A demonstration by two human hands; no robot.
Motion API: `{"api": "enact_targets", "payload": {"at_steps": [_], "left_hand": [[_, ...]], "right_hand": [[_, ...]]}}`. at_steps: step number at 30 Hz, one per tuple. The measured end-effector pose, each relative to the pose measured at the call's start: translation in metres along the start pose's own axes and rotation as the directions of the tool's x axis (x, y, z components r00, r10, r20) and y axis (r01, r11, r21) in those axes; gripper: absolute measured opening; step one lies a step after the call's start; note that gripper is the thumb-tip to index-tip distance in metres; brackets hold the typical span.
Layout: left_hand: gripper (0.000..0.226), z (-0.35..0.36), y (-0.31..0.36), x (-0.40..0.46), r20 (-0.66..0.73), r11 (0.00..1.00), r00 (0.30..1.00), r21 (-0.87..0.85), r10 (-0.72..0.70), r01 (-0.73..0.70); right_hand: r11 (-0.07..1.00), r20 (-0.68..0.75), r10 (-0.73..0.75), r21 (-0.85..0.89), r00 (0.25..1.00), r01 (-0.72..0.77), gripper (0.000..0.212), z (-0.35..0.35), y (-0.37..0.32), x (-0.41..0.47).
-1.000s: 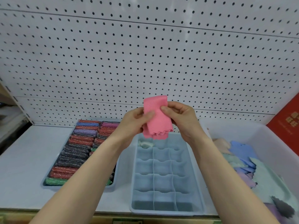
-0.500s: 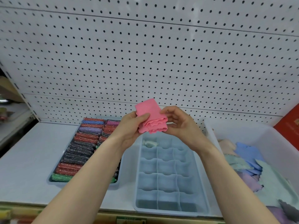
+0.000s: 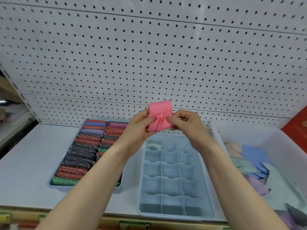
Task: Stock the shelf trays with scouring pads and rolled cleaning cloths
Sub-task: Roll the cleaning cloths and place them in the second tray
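White pegboard back panel spans behind and above the grip point. Red box with gold print far right, against the panel. Pale shelf surface below-left. Yellow-green label strip along shelf front edge, directly below.

Both hands hold a rolled pink cloth above the divided tray: the left hand grips its left side, the right hand pinches its loose edge. Left of that sits a tray of scouring pads, right a bin of loose cloths.
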State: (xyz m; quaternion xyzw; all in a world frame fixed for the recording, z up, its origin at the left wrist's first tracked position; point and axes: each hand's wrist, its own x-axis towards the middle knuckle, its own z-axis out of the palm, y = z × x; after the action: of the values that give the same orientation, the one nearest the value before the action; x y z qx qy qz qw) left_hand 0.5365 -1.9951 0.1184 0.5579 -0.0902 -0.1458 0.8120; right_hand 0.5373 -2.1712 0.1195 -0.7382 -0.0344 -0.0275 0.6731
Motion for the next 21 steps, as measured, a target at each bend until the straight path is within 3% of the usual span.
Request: {"api": "enact_targets", "payload": {"at_steps": [2, 5, 7, 9, 11, 13, 16, 19, 21], "left_hand": [[0.028, -0.001, -0.001, -0.001, 0.02, 1.0, 1.0, 0.015, -0.003, 0.003], [0.042, -0.002, -0.009, 0.0, -0.061, 0.964, 0.991, 0.248, 0.116, -0.098], [0.035, -0.005, -0.013, 0.001, -0.118, 0.948, 0.977, 0.287, 0.176, -0.136], [0.03, -0.009, -0.015, 0.002, -0.093, 0.943, 0.976, 0.291, 0.196, -0.161], [0.027, -0.013, -0.015, 0.0, -0.029, 0.945, 0.984, 0.286, 0.176, -0.161], [0.026, -0.015, -0.017, -0.004, 0.002, 0.951, 0.99, 0.276, 0.144, -0.138], [0.024, -0.02, -0.022, -0.004, -0.064, 0.966, 0.995, 0.252, 0.072, -0.054], [0.017, -0.025, -0.029, -0.003, -0.14, 0.991, 0.983, 0.041, -0.122, 0.129], [0.021, -0.029, -0.04, -0.004, -0.153, 0.983, 0.982, 0.134, -0.107, 0.128]], "right_hand": [[1.0, -0.018, -0.02, -0.004, 1.0, 0.02, 0.02, 0.001, -0.001, 0.001], [1.0, -0.014, -0.026, -0.004, 1.0, 0.026, 0.017, 0.001, 0.002, 0.001], [1.0, 0.014, -0.009, 0.024, 1.0, 0.009, 0.012, -0.001, 0.003, -0.001], [0.997, 0.094, 0.038, 0.064, 0.995, -0.044, 0.02, -0.006, 0.005, -0.002], [0.989, 0.226, 0.079, 0.101, 0.971, -0.104, 0.033, -0.011, 0.007, -0.003], [0.986, 0.31, 0.062, 0.125, 0.949, -0.106, 0.029, -0.014, 0.011, -0.004], [0.981, 0.26, 0.054, 0.168, 0.964, -0.1, 0.03, -0.01, 0.02, -0.006], [0.992, 0.185, 0.009, 0.125, 0.983, -0.033, 0.034, -0.002, 0.034, -0.008], [0.999, 0.174, 0.016, 0.037, 0.985, -0.023, 0.033, 0.002, 0.041, -0.011]]}}
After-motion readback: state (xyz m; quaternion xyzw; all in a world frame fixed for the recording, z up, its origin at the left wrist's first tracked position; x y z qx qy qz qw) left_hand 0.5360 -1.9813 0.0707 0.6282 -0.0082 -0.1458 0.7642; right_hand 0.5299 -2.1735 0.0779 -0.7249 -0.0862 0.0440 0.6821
